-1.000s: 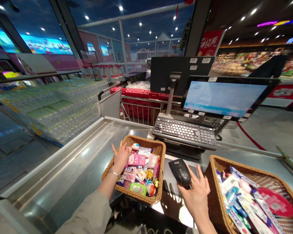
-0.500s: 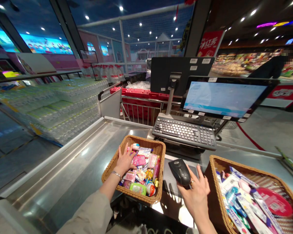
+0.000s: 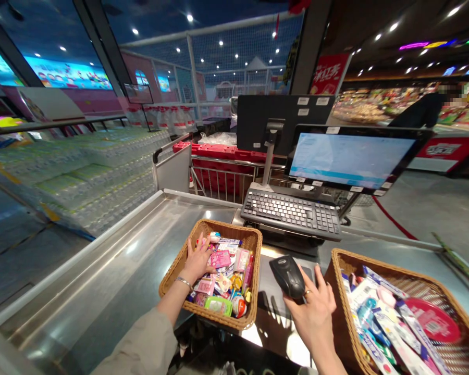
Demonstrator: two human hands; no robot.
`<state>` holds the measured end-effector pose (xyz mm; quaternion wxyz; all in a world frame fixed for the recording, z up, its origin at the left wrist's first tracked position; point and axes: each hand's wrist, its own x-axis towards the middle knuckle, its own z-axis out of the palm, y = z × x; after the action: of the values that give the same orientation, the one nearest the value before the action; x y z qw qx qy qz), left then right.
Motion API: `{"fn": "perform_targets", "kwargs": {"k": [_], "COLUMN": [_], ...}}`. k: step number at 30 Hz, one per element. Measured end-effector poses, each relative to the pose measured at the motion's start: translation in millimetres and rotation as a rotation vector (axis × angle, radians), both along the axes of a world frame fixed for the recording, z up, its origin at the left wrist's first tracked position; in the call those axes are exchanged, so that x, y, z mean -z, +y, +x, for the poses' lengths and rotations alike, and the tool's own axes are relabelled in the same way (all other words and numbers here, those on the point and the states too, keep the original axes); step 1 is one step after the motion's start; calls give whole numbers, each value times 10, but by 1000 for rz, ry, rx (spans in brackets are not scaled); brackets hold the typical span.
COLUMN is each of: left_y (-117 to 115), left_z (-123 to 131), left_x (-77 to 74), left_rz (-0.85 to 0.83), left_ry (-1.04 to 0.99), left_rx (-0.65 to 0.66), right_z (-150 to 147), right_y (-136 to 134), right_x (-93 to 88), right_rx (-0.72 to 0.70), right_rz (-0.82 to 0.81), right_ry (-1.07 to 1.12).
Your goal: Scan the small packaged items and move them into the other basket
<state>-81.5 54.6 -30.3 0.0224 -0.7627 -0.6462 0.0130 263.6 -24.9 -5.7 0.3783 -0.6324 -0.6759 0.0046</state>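
My left hand [image 3: 197, 260] lies inside a wicker basket [image 3: 180, 263] of small colourful packets, fingers spread over a pink packet [image 3: 220, 258]. It grips nothing that I can see. My right hand [image 3: 315, 307] holds a black barcode scanner [image 3: 288, 275] above the steel counter, between this basket and a second wicker basket [image 3: 338, 312] on the right, which holds toothbrush packs [image 3: 379, 317] and a red round pack [image 3: 432, 320].
A keyboard [image 3: 291, 212] and a lit touchscreen [image 3: 349, 159] stand behind the baskets. The steel checkout counter [image 3: 121, 276] runs to the left. Red shopping baskets [image 3: 226, 156] and a rail are behind. A person in dark clothing [image 3: 426, 110] stands far right.
My left hand slid from the basket's left rim further in among the packets and now rests on the pink packet. The right hand with the scanner barely moved.
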Motion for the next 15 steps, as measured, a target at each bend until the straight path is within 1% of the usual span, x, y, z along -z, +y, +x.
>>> {"fn": "perform_targets", "kwargs": {"k": [10,12,15], "left_y": [-3,8,26], "left_z": [98,131,210], "left_x": [-63,-95,-182], "left_rz": [162,178,210], "left_ry": [-48,-45,-36], "left_rx": [44,54,64], "right_z": [6,11,23], "right_y": [23,29,35], "right_x": [8,13,27], "right_rx": [-8,-6,4], "right_rz": [31,36,49], "right_ry": [-38,-42,-37]}}
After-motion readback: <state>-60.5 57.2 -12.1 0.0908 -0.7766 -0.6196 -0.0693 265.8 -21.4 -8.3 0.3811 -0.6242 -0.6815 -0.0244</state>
